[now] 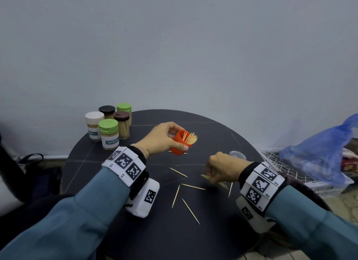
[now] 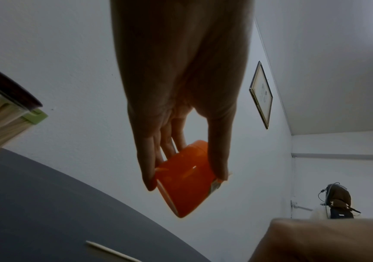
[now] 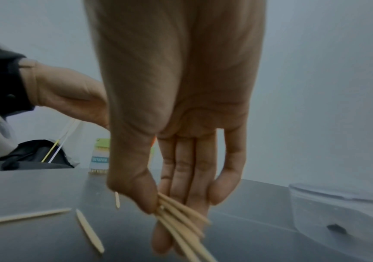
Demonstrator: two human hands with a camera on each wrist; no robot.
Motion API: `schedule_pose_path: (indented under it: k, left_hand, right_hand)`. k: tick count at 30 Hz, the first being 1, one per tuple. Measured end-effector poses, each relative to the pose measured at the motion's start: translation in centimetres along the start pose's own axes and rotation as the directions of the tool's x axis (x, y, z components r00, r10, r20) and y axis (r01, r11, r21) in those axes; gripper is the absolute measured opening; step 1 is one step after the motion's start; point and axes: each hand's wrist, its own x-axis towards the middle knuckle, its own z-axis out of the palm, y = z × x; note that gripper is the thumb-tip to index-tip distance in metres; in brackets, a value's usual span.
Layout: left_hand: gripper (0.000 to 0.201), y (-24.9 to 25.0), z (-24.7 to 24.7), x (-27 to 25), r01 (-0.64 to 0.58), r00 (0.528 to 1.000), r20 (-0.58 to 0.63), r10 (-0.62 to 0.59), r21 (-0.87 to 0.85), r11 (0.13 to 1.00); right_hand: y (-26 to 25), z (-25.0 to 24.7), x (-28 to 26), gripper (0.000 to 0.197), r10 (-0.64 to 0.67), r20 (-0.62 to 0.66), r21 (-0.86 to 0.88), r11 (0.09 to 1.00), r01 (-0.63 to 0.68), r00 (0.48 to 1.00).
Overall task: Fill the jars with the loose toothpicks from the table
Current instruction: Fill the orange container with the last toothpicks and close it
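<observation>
My left hand grips an orange jar above the black table, tilted with its mouth to the right. A bunch of toothpicks sticks out of that mouth. In the left wrist view, thumb and fingers clamp the orange jar from both sides. My right hand is down on the table, pinching a small bundle of toothpicks between thumb and fingers. Several loose toothpicks lie scattered between my wrists.
Several filled, capped toothpick jars stand at the table's back left. A clear plastic lid lies just beyond my right hand. Off the table's right edge sit a white mesh basket and a blue plastic bag.
</observation>
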Motion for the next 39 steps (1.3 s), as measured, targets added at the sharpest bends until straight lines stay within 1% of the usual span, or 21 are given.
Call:
schedule_pose_path:
  k: [3, 5, 6, 7, 9, 11, 12, 14, 15, 17, 20, 21, 24, 25, 28, 32, 35, 36, 37, 38, 39]
  left_hand:
    - [0.056, 0.0, 0.0, 0.0, -0.005, 1.000, -0.004, 0.005, 0.004, 1.000]
    - [0.055, 0.0, -0.1, 0.1, -0.004, 1.000, -0.008, 0.004, -0.001, 1.000]
    - [0.055, -0.1, -0.1, 0.1, -0.003, 1.000, -0.010, 0.003, -0.001, 1.000]
    - [0.055, -0.1, -0.1, 0.1, -0.002, 1.000, -0.011, 0.002, 0.001, 1.000]
    - [0.055, -0.2, -0.1, 0.2, 0.004, 1.000, -0.011, -0.004, 0.006, 1.000]
    - [0.056, -0.3, 0.0, 0.2, 0.011, 1.000, -0.009, -0.011, 0.002, 1.000]
    - [0.056, -0.2, 0.0, 0.1, 0.013, 1.000, -0.007, -0.013, 0.000, 1.000]
    - [0.055, -0.2, 0.1, 0.1, 0.014, 1.000, -0.003, -0.014, 0.005, 1.000]
    - [0.055, -0.2, 0.1, 0.1, 0.017, 1.000, -0.001, -0.017, 0.005, 1.000]
    - [0.056, -0.2, 0.1, 0.1, 0.022, 1.000, 0.003, -0.022, -0.003, 1.000]
    - [0.055, -0.4, 0.2, 0.1, 0.024, 1.000, 0.008, -0.024, -0.017, 1.000]
    - [0.054, -0.4, 0.2, 0.1, 0.023, 1.000, 0.008, -0.023, -0.023, 0.999]
    - [0.051, -0.5, 0.2, 0.1, 0.022, 1.000, 0.003, -0.022, -0.034, 0.999]
    - [0.051, -0.4, 0.2, 0.2, 0.020, 1.000, 0.001, -0.020, -0.035, 0.999]
    - [0.051, -0.4, 0.1, 0.1, 0.017, 1.000, -0.002, -0.017, -0.034, 0.999]
    - [0.055, -0.5, -0.3, -0.1, 0.020, 1.000, -0.015, -0.020, -0.043, 0.999]
    - [0.055, -0.5, -0.6, -0.2, 0.027, 0.999, -0.029, -0.028, -0.044, 0.999]
    - [0.055, -0.4, -0.7, -0.3, 0.030, 0.999, -0.039, -0.032, -0.047, 0.998]
    - [0.055, -0.5, -0.9, -0.3, 0.035, 0.998, -0.050, -0.038, -0.051, 0.998]
    - [0.055, -0.6, -1.0, -0.4, 0.039, 0.997, -0.062, -0.042, -0.054, 0.998]
    - [0.055, -0.7, -1.2, -0.4, 0.044, 0.996, -0.073, -0.048, -0.058, 0.997]
  right_hand:
    - [0.3, -0.8, -0.2, 0.016, -0.001, -0.098, 0.033, 0.999, 0.005, 0.995]
    - [0.8, -1.5, -0.3, 0.018, 0.013, -0.201, 0.136, 0.991, 0.015, 0.979]
    - [1.1, -1.8, -0.2, 0.017, 0.035, -0.265, 0.197, 0.980, 0.018, 0.964]
    - [1.3, -2.2, -0.2, 0.015, 0.069, -0.332, 0.258, 0.966, 0.020, 0.941]
    - [1.6, -2.9, 0.0, 0.011, 0.140, -0.464, 0.372, 0.927, 0.049, 0.875]
    - [1.5, -3.6, 0.1, 0.006, 0.203, -0.569, 0.498, 0.856, 0.137, 0.797]
    - [1.3, -3.9, 0.1, 0.004, 0.238, -0.598, 0.569, 0.799, 0.196, 0.765]
    - [0.8, -4.5, 0.3, 0.004, 0.290, -0.624, 0.665, 0.684, 0.299, 0.726]
    - [0.5, -4.6, 0.4, 0.003, 0.298, -0.636, 0.679, 0.655, 0.332, 0.712]
    - [-0.2, -4.8, 0.8, 0.006, 0.292, -0.656, 0.679, 0.631, 0.375, 0.696]
    - [-1.2, -4.8, 1.3, 0.008, 0.279, -0.656, 0.696, 0.583, 0.418, 0.702]
    - [-1.5, -4.7, 1.5, 0.008, 0.272, -0.652, 0.698, 0.581, 0.419, 0.708]
    - [-1.8, -4.1, 2.0, 0.015, 0.226, -0.645, 0.649, 0.666, 0.367, 0.730]
    - [-1.9, -4.0, 2.1, 0.018, 0.216, -0.644, 0.637, 0.682, 0.359, 0.734]
    - [-1.7, -3.8, 2.3, 0.019, 0.231, -0.652, 0.637, 0.684, 0.357, 0.722]
    - [-1.2, -3.8, 2.7, 0.016, 0.212, -0.642, 0.637, 0.682, 0.359, 0.737]
    - [-0.9, -3.8, 3.3, 0.018, 0.254, -0.655, 0.652, 0.667, 0.362, 0.712]
    - [-0.8, -3.8, 3.6, 0.019, 0.265, -0.642, 0.659, 0.670, 0.341, 0.719]
    - [-0.7, -3.8, 3.9, 0.022, 0.264, -0.615, 0.660, 0.688, 0.301, 0.743]
    - [-0.6, -3.7, 4.3, 0.025, 0.243, -0.567, 0.644, 0.727, 0.240, 0.787]
    - [-0.4, -3.4, 4.8, 0.031, 0.202, -0.493, 0.601, 0.783, 0.163, 0.846]
